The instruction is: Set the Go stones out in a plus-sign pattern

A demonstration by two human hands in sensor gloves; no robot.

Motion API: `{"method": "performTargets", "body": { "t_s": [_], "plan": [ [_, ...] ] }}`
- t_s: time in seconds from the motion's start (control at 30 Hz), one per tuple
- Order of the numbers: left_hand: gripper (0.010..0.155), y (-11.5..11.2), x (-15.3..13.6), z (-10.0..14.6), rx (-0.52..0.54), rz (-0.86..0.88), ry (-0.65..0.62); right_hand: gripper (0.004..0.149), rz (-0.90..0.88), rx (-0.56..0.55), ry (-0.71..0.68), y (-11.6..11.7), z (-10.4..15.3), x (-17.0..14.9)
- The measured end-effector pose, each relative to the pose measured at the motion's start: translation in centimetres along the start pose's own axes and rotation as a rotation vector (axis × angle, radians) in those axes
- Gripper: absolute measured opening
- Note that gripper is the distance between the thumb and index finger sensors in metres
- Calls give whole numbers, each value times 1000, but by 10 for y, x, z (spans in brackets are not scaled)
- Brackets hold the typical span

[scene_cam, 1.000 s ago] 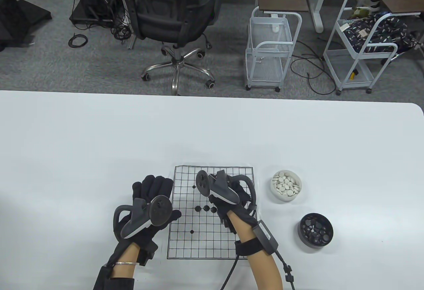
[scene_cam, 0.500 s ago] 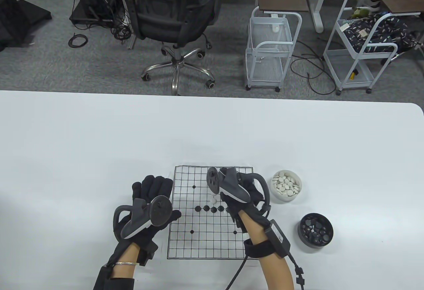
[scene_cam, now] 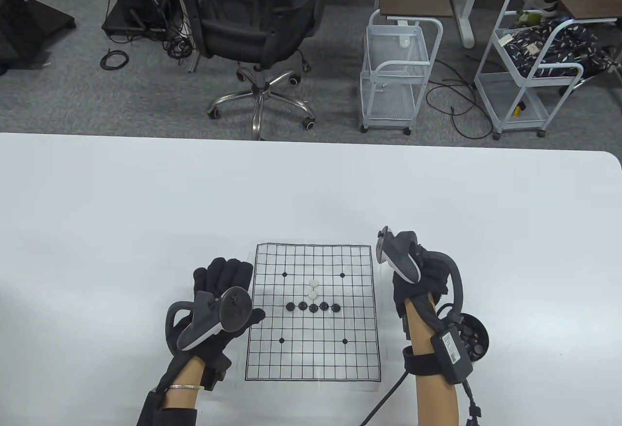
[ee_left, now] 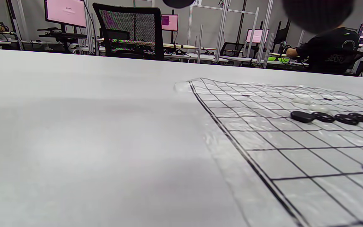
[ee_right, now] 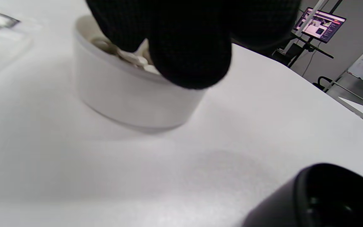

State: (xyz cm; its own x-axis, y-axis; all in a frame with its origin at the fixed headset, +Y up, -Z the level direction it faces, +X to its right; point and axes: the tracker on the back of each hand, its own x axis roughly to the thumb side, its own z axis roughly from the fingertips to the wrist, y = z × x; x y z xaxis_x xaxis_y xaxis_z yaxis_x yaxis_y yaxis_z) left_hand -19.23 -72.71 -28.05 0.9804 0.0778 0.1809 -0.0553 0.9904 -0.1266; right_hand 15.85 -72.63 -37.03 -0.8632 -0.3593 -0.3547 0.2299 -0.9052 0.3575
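- While over the white bowl (ee_right: 128,94), right hand (scene_cam: 420,275) fingers (ee_right: 187,47) dipped down among the white stones (ee_right: 134,58); cannot tell whether one is pinched yet, fingertips hidden by the glove's bulk.
- Left hand (scene_cam: 218,299) resting flat at the left edge of the board (scene_cam: 312,363), fingers spread loosely, holding nothing.
- On the grid: row of five black stones (scene_cam: 313,307) along one line; two white stones on board (scene_cam: 313,288) stacked in a column just above the row's centre. Lower arm of the plus not yet laid.
- Black bowl (scene_cam: 474,338) near the right forearm, partly covered by it.
- Judged handling: stones small, light, rigid, lens-shaped with a smooth glossy face; likely slippery against glove fabric. Not fragile in ordinary placing, though prone to skidding on the glossy board sheet.
- Best taken singly by the thin rim between thumb and index pad, or trapped flat between index and middle fingertips; picking from the top of the heap avoids dragging neighbours out.
- Risk judged: lifting two at once, or nudging the placed column when setting down below the row.
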Motion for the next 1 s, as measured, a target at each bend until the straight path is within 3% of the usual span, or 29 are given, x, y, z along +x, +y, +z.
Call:
{"method": "performTargets", "body": {
  "t_s": [0.27,0.43,0.67,1.0],
  "plan": [
    [89,0,0,0,3,-1,-4,49,-22,21,-12,11,-13,1],
    [90,0,0,0,6,-1,-6,46,6,-95,-19,17,-14,7],
    [90,0,0,0,3,0,-6,43,48,-163,-17,20,-16,9],
    [90,0,0,0,3,3,-5,45,-71,-172,-35,16,-15,1]
  ]
}}
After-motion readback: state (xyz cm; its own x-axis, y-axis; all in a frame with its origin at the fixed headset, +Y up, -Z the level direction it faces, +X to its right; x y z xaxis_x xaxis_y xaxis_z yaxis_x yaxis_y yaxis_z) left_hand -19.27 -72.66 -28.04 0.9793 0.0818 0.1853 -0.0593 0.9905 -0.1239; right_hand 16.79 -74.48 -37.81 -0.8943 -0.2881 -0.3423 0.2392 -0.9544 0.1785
